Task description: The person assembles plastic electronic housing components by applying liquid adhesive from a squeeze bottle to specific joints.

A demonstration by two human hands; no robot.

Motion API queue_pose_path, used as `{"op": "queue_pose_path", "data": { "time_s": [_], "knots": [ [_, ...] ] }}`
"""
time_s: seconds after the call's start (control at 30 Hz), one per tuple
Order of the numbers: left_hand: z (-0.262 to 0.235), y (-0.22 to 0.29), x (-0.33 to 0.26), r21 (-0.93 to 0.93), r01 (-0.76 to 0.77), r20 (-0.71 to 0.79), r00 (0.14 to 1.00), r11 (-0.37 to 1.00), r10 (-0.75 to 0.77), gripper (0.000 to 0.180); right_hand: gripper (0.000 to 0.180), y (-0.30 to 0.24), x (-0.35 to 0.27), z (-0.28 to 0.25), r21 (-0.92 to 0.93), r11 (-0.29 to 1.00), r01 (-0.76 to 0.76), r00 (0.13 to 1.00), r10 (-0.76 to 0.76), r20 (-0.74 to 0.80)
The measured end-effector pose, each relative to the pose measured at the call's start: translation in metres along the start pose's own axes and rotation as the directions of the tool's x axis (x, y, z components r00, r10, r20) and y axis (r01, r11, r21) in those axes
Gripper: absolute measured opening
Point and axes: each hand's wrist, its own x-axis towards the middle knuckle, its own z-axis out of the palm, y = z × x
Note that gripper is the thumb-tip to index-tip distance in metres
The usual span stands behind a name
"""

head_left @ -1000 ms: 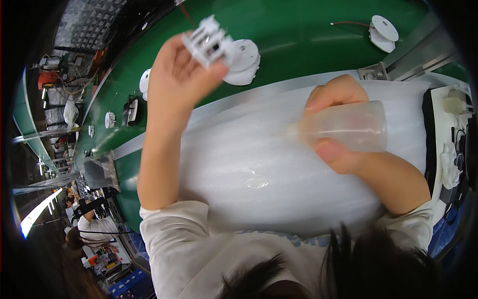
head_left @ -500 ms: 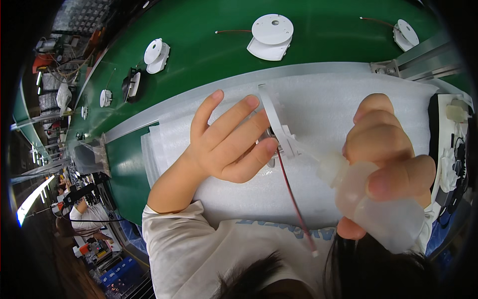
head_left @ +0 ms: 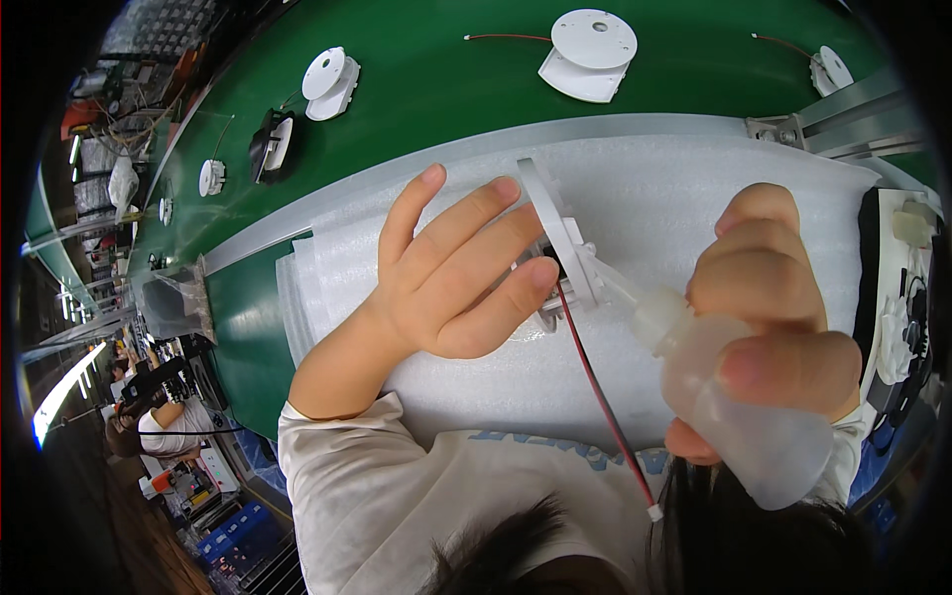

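Observation:
My left hand (head_left: 451, 273) grips a white round plastic part (head_left: 562, 233), tilted up nearly on edge over the foam sheet. A red and black wire lead (head_left: 599, 397) hangs from the part toward me and ends in a small white plug (head_left: 654, 513). In my right hand (head_left: 778, 297) is a translucent squeeze bottle (head_left: 769, 436), its thumb and fingers wrapped round the body. The bottle's narrow nozzle (head_left: 610, 281) points left and reaches the right face of the white part. Whether any liquid comes out cannot be seen.
White foam sheeting (head_left: 684, 198) covers the bench. Beyond a metal rail, a green conveyor belt (head_left: 436, 84) carries several similar white parts (head_left: 595, 45) and a black piece (head_left: 266, 147). At the right stands a tray (head_left: 897, 288) with small items. Another person (head_left: 178, 421) sits far left.
The parts on the belt have shifted right. The nozzle has come up against the white part, which is turned slightly, and its wire end has swung a little right.

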Motion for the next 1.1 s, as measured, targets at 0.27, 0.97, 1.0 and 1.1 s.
{"op": "queue_pose_path", "data": {
  "time_s": [0.27,0.97,1.0,1.1],
  "knots": [
    [-0.007,-0.001,0.0,-0.033,0.107,0.071,0.992,0.994,-0.104,0.041,0.037,0.0,-0.002,0.011,-0.13,0.985,0.116,0.989,-0.127,-0.076],
    [-0.01,0.007,-0.004,-0.636,0.702,0.384,0.648,0.32,-0.657,0.075,0.034,0.006,-0.01,0.02,-0.243,0.932,0.27,0.95,-0.298,-0.089],
    [-0.011,0.007,-0.004,-0.636,0.703,0.384,0.647,0.32,-0.658,0.075,0.034,0.006,-0.01,0.02,-0.242,0.932,0.27,0.95,-0.298,-0.089],
    [-0.013,0.005,-0.005,-0.643,0.725,0.448,0.617,0.247,-0.647,0.074,0.035,0.004,-0.008,0.018,-0.244,0.939,0.241,0.96,-0.268,-0.082]
  ]
}}
